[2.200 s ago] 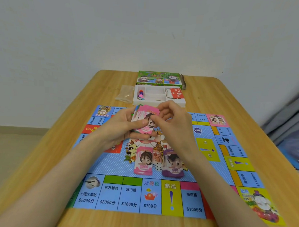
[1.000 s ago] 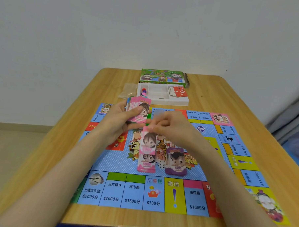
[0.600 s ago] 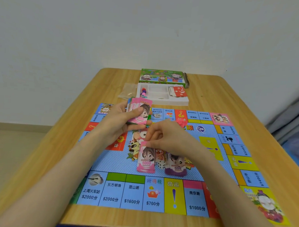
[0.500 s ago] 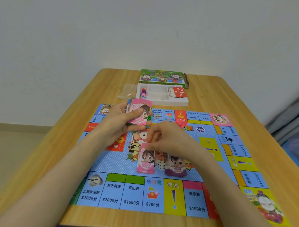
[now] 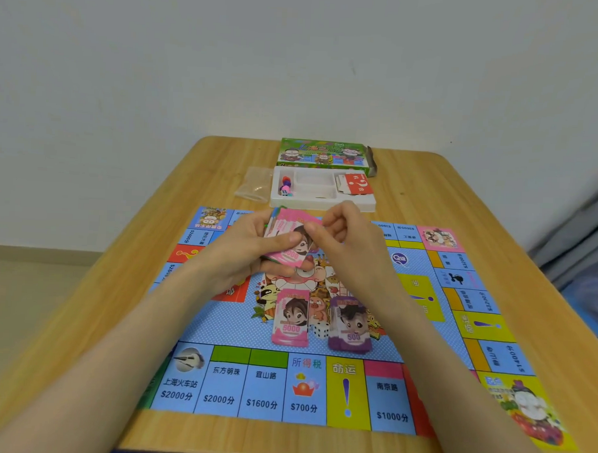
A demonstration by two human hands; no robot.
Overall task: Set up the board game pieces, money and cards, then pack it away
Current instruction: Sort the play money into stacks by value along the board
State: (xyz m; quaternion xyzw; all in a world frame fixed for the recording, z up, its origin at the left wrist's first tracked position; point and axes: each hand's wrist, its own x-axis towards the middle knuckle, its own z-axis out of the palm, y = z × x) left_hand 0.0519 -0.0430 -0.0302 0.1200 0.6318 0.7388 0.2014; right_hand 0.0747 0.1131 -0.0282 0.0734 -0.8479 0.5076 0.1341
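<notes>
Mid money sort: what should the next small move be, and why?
Probably the right hand slides the top pink 5000 note off the wad and lays it on the pink pile. The left hand grips the wad, the right fingertips seem to pinch that note, and the pile shows the same 5000 face.

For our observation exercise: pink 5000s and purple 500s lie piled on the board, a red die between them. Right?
Not quite: the die between the pink 5000 pile and the purple 500 pile on the board is white, not red; the head view shows it.
</notes>
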